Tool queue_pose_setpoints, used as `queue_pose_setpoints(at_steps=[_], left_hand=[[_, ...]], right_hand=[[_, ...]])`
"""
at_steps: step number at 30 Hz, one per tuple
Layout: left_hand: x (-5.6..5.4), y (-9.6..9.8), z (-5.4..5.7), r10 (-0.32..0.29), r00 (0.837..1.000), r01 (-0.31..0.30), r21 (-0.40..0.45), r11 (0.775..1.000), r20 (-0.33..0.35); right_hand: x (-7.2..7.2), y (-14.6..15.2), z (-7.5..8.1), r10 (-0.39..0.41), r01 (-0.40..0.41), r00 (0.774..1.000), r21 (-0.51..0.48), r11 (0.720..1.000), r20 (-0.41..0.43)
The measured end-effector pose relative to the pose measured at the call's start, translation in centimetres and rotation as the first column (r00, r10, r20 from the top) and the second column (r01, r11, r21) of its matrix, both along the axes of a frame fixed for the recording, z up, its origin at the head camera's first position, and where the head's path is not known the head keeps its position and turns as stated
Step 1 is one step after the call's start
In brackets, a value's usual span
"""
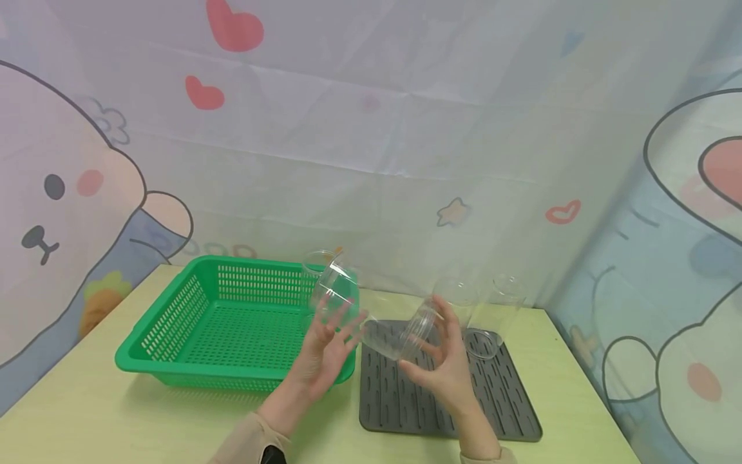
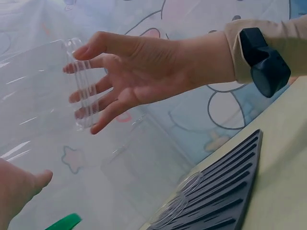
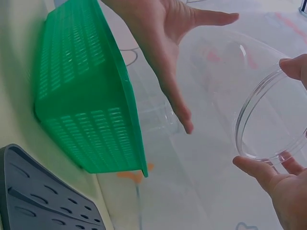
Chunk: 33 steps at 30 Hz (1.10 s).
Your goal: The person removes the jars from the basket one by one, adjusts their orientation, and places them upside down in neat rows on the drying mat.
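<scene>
My right hand (image 1: 445, 370) grips a clear plastic cup (image 1: 385, 338) by its ridged rim, thumb on one side and fingers on the other. The cup lies tilted in the air, its closed end towards my left hand (image 1: 321, 351). Several ridges show at the rim (image 2: 84, 86); I cannot tell whether cups are nested. My left hand is spread, thumb apart from the straight fingers, close to the cup's closed end; whether it touches is unclear. Another tilted clear cup (image 1: 337, 283) shows behind the left fingertips, by the basket's right corner.
A green plastic basket (image 1: 130, 361) with slotted walls stands on the left of the pale table (image 1: 556, 380). A dark grey ridged mat (image 1: 400, 412) lies on the right, with clear cups (image 1: 501, 312) standing at its back. A printed cloth (image 1: 371, 135) hangs behind.
</scene>
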<state>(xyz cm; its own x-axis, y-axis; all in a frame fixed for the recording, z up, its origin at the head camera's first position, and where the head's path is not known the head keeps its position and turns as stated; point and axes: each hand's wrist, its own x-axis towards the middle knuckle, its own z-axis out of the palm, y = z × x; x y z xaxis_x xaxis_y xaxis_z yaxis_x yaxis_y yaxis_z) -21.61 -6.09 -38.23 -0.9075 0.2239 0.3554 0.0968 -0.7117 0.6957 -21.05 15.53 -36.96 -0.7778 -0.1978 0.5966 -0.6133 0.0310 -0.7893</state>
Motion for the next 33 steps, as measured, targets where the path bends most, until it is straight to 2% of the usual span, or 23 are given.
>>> queue_pose_setpoints(at_steps=[6,13,18,26,33], left_hand=[[-0.2,0.6,-0.7,-0.090,0.996,0.091,0.059,0.994,-0.024],[-0.6,0.7,-1.1,-0.129,0.991,0.134,0.140,0.981,-0.045],[-0.8,0.7,-1.1,-0.128,0.990,0.136,0.161,0.977,-0.059],[-0.7,0.9,-1.0,-0.120,0.992,0.124,0.199,0.972,-0.036],[-0.8,1.1,-0.4,-0.075,0.996,0.080,0.164,0.983,-0.037]], right_hand=[[0.1,-0.5,-0.2,0.049,-0.049,0.998,0.013,0.999,-0.041],[0.1,-0.7,-0.6,0.064,-0.063,0.998,0.030,0.998,-0.022],[0.0,-0.7,-0.7,0.092,-0.092,0.996,0.027,0.995,0.002],[-0.2,-0.2,-0.5,0.132,-0.136,0.987,0.038,0.990,0.092],[-0.6,0.2,-0.5,0.150,-0.156,0.981,0.045,0.987,0.125]])
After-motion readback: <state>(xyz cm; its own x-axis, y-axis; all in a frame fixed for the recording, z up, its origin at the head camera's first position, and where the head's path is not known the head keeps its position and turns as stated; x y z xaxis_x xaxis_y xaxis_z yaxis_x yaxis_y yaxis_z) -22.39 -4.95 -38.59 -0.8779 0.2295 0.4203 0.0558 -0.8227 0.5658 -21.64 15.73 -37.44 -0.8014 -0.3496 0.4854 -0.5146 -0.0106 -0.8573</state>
